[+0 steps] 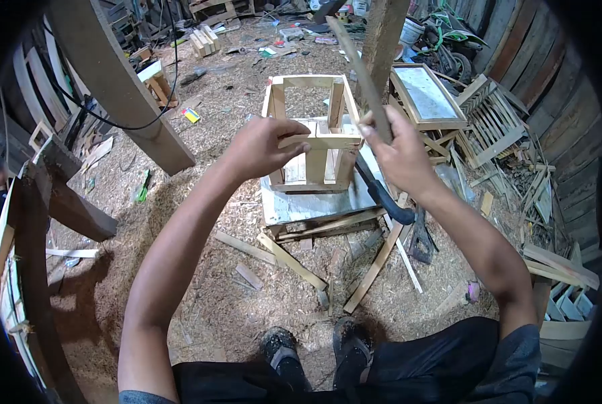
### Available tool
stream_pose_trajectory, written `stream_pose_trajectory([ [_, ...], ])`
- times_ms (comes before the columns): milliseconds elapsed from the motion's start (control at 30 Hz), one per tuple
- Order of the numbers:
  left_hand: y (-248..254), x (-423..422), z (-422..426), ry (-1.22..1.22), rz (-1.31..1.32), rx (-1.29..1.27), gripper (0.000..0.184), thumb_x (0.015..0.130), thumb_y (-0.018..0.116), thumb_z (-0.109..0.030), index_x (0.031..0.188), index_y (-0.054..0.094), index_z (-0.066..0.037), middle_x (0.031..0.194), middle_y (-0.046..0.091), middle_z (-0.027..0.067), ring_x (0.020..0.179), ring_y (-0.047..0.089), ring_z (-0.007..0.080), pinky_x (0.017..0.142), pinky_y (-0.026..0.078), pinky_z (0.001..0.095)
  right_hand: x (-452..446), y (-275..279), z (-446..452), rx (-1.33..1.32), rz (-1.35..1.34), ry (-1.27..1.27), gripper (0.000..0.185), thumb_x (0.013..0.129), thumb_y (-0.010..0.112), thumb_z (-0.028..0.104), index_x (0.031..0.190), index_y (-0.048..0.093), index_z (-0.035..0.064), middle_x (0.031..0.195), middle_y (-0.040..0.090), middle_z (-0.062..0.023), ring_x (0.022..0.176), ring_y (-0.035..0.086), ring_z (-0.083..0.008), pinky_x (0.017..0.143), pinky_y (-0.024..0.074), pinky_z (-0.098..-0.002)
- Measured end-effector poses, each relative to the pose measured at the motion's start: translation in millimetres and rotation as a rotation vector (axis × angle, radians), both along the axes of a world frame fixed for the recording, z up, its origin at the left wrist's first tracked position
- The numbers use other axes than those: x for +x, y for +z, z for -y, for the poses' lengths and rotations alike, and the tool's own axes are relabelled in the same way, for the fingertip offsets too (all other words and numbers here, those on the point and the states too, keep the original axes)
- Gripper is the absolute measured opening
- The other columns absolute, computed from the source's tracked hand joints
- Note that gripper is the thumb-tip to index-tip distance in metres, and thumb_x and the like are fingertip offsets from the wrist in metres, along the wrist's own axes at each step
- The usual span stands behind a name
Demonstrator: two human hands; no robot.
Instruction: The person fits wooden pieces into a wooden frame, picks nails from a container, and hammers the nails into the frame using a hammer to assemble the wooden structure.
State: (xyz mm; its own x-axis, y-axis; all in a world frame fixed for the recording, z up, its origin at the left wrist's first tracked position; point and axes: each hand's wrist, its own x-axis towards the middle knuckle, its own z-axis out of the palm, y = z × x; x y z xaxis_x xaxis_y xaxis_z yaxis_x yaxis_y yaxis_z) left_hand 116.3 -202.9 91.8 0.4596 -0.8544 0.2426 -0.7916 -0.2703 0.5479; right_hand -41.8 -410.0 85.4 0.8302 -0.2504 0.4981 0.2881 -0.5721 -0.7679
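Note:
My left hand (267,149) is closed around the left end of the near top rail of a small wooden frame (328,143), fingers above and thumb in front. The frame, of pale wood with several uprights, stands on a low white-topped bench (287,205). My right hand (400,151) grips the wooden handle of a hammer (361,71), raised over the frame's right side. The dark head is at the top edge of the view. Beside the frame, a tool with a curved black grip (385,198) leans over the bench's right edge.
Wood strips (293,262) lie among shavings before the bench. A post (382,47) stands behind it on the right, and a slanted beam (116,74) on the left. A framed panel (425,94) and slatted wood pieces (499,121) lie to the right.

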Motion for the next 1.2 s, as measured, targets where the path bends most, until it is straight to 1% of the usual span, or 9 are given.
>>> stream_pose_trajectory([
  [167, 7, 17, 3, -0.086, 0.123, 0.067, 0.044, 0.084, 0.077, -0.045, 0.106, 0.075, -0.007, 0.099, 0.076, 0.0120, 0.086, 0.074, 0.0293, 0.077, 0.058, 0.0400, -60, 95, -23, -0.084, -0.707, -0.086, 0.030, 0.099, 0.061, 0.024, 0.116, 0.058, -0.0010, 0.092, 0.064, -0.0072, 0.081, 0.059, -0.0144, 0.071, 0.0480, -0.0347],
  [267, 8, 20, 16, -0.149, 0.132, 0.228, 0.043, 0.085, 0.076, -0.045, 0.108, 0.075, -0.009, 0.101, 0.075, 0.0128, 0.086, 0.073, 0.0306, 0.075, 0.058, 0.0403, -84, 101, -37, 0.009, -0.660, 0.001, 0.033, 0.100, 0.059, 0.022, 0.121, 0.056, -0.0030, 0.077, 0.058, -0.0044, 0.072, 0.056, -0.0123, 0.065, 0.0461, -0.0332],
  [400, -15, 9, 19, -0.054, 0.225, 0.122, 0.032, 0.090, 0.070, -0.040, 0.083, 0.070, -0.009, 0.071, 0.071, 0.0084, 0.066, 0.070, 0.0312, 0.065, 0.056, 0.0423, -105, 105, -57, 0.071, -0.576, -0.013, 0.035, 0.101, 0.055, 0.018, 0.127, 0.052, -0.0054, 0.067, 0.050, -0.0031, 0.063, 0.052, -0.0110, 0.059, 0.0438, -0.0333],
  [433, -19, 10, 21, -0.029, 0.099, 0.181, 0.031, 0.090, 0.069, -0.037, 0.074, 0.064, -0.011, 0.060, 0.064, 0.0073, 0.056, 0.064, 0.0329, 0.060, 0.055, 0.0431, -105, 112, -62, 0.001, -0.628, -0.031, 0.035, 0.102, 0.053, 0.015, 0.129, 0.051, -0.0060, 0.070, 0.053, -0.0057, 0.063, 0.055, -0.0132, 0.059, 0.0450, -0.0351],
  [600, -20, 3, 15, 0.020, 0.211, 0.116, 0.025, 0.085, 0.072, -0.041, 0.087, 0.073, -0.016, 0.069, 0.069, 0.0103, 0.073, 0.067, 0.0344, 0.072, 0.056, 0.0476, -107, 109, -83, -0.123, -0.566, -0.068, 0.044, 0.098, 0.051, 0.005, 0.138, 0.043, -0.0118, 0.090, 0.065, -0.0280, 0.075, 0.066, -0.0399, 0.070, 0.0504, -0.0448],
  [700, -15, 7, 22, 0.039, 0.097, 0.156, 0.026, 0.084, 0.072, -0.041, 0.086, 0.074, -0.016, 0.073, 0.070, 0.0132, 0.073, 0.068, 0.0371, 0.070, 0.056, 0.0474, -105, 113, -90, -0.117, -0.546, -0.058, 0.050, 0.096, 0.052, 0.002, 0.142, 0.040, -0.0115, 0.100, 0.063, -0.0336, 0.082, 0.065, -0.0455, 0.076, 0.0503, -0.0470],
  [800, -17, 12, 23, -0.004, 0.118, 0.140, 0.028, 0.084, 0.072, -0.042, 0.086, 0.075, -0.014, 0.073, 0.070, 0.0152, 0.072, 0.069, 0.0366, 0.068, 0.056, 0.0466, -101, 99, -86, -0.245, -0.321, -0.041, 0.053, 0.094, 0.052, 0.000, 0.144, 0.039, -0.0102, 0.100, 0.062, -0.0343, 0.085, 0.065, -0.0454, 0.078, 0.0503, -0.0471],
  [967, -13, 7, 20, 0.001, 0.122, 0.146, 0.027, 0.083, 0.074, -0.040, 0.092, 0.077, -0.015, 0.074, 0.071, 0.0156, 0.072, 0.069, 0.0373, 0.070, 0.056, 0.0471, -99, 118, -83, -0.252, -0.586, -0.038, 0.057, 0.093, 0.054, -0.001, 0.147, 0.037, -0.0067, 0.094, 0.062, -0.0282, 0.082, 0.065, -0.0414, 0.075, 0.0506, -0.0454],
  [1200, -16, 11, 21, -0.007, 0.084, 0.128, 0.025, 0.082, 0.075, -0.035, 0.095, 0.077, -0.014, 0.077, 0.072, 0.0149, 0.071, 0.070, 0.0358, 0.069, 0.056, 0.0461, -104, 114, -85, -0.319, -0.273, -0.160, 0.059, 0.094, 0.053, -0.003, 0.150, 0.035, -0.0042, 0.088, 0.063, -0.0228, 0.075, 0.065, -0.0317, 0.069, 0.0516, -0.0392],
])
